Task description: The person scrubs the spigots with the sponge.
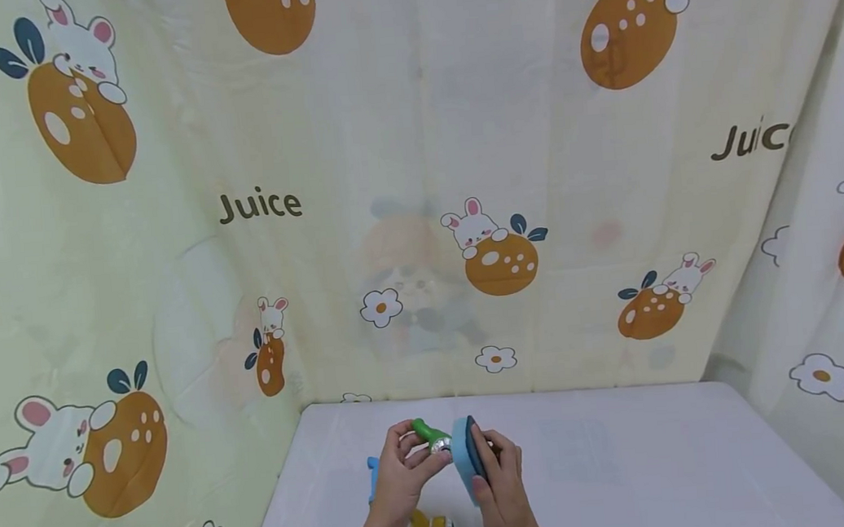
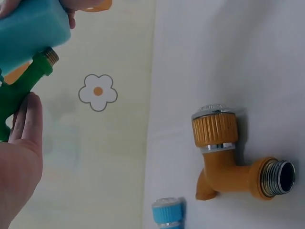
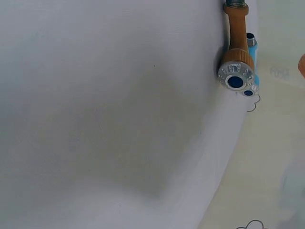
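Note:
My left hand grips a green faucet with a silvery end, held up over the table. In the left wrist view its threaded pipe end sticks out beside a light blue sponge. The sponge, which has a dark blue layer on one face, is held in my right hand. Its light blue side is right at the green faucet in the head view. Below my hands an orange-yellow faucet with a ribbed knob and threaded silver end lies on the table. A blue faucet lies near it, partly hidden behind my left hand in the head view.
The white-covered table extends to both sides of my hands. Behind it hangs a cream curtain printed with rabbits, oranges and flowers. Another stretch of patterned curtain hangs along the right side.

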The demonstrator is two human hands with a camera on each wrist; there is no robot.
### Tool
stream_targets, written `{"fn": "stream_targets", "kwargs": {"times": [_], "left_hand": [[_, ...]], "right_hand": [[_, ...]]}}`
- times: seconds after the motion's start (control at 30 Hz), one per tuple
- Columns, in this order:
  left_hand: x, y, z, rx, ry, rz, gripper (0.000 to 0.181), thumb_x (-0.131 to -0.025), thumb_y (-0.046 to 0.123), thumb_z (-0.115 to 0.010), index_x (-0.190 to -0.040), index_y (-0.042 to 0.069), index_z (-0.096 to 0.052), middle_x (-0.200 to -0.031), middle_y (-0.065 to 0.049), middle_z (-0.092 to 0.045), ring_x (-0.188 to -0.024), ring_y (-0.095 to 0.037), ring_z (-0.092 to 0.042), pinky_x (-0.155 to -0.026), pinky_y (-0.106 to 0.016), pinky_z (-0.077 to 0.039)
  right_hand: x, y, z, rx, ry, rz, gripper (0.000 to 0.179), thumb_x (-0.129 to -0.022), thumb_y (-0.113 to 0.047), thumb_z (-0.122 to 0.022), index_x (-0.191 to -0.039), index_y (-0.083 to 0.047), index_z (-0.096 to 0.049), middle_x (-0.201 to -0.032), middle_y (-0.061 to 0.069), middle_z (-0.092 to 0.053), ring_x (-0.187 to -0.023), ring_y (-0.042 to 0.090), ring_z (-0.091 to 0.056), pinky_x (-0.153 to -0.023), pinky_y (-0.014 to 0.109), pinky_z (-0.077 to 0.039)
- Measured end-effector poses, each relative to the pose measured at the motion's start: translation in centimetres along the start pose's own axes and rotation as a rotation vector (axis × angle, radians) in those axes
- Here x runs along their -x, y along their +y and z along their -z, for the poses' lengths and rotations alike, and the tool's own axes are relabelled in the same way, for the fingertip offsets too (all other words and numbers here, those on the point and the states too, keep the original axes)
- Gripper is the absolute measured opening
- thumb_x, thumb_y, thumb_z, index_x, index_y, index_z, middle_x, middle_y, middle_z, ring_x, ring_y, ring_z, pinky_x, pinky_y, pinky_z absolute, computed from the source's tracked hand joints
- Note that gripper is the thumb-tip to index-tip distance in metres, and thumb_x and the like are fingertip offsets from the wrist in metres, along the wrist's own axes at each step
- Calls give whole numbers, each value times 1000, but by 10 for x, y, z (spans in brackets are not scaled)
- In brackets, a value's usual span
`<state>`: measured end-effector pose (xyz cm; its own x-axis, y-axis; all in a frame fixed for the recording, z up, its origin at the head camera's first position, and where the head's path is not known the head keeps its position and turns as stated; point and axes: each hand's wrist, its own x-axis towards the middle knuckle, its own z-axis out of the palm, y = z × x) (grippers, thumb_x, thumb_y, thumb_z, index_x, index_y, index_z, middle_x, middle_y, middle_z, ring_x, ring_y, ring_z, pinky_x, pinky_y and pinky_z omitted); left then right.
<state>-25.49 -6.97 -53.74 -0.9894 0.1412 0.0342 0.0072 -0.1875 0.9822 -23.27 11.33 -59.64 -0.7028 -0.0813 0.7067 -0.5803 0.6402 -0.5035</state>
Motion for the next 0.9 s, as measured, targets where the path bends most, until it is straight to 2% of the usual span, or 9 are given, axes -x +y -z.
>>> {"fn": "stream_targets", "kwargs": {"times": [0.17, 0.4, 0.6, 0.73, 0.9], "left_hand": [[1, 1, -1, 15, 13, -30, 80, -86, 17, -86, -148, 4, -36, -132, -11, -66, -118, -21, -71, -96, -32, -61], [2, 6, -3, -2, 25, -31, 79, -86, 19, -86, -147, 5, -39, -127, -10, -68, -113, -20, -73, -93, -30, -61], [3, 7, -5, -16, 35, -36, 80, -85, 18, -87, -148, 5, -39, -128, -12, -68, -111, -20, -73, -93, -30, -61], [3, 4, -5, -43, 73, -40, 79, -85, 22, -88, -145, 4, -40, -129, -14, -67, -111, -22, -73, -92, -30, -62], [4, -2, -5, -67, 137, -29, 77, -83, 23, -89, -140, 3, -42, -124, -15, -68, -109, -23, -74, -88, -31, -63]], "right_hand": [[-1, -1, -3, 70, -8, 38, 69, -100, -13, -61, -163, -14, -34, -148, 14, -38, -123, 21, -32, -96, 35, -36], [-2, 4, -2, 179, -41, 65, 68, -102, -28, -61, -164, -21, -34, -146, 14, -39, -121, 23, -34, -97, 32, -26], [-5, 5, 0, 290, -82, 96, 65, -103, -38, -60, -162, -23, -37, -143, 17, -41, -117, 27, -37, -92, 36, -28], [-9, 6, 0, 373, -120, 126, 60, -105, -45, -53, -160, -23, -42, -141, 18, -42, -115, 30, -38, -89, 41, -33], [-11, 8, 0, 521, -165, 182, 59, -109, -55, -34, -159, -24, -44, -137, 17, -45, -110, 29, -39, -84, 40, -33]]}}
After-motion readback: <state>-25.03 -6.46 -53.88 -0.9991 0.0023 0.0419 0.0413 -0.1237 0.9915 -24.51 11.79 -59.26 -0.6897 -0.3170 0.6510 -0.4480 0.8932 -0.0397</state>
